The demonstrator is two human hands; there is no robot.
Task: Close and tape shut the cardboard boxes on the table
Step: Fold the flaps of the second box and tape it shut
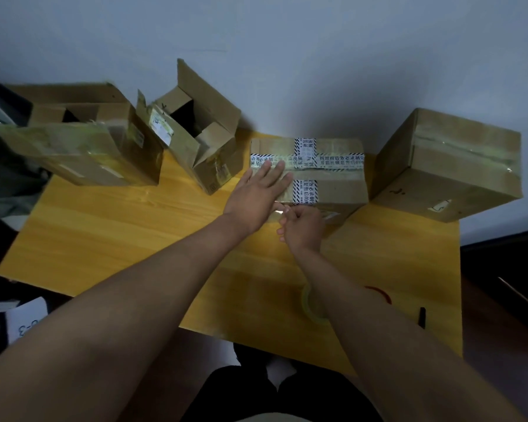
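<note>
Boxes: four (two open); left grip flat, right grip pinching tape.

Wall: plain, pale grey-blue, beyond the grip. Table: yellow wood-grain top, below the grip. Floor: dark, right of it. Light: dim.
</note>
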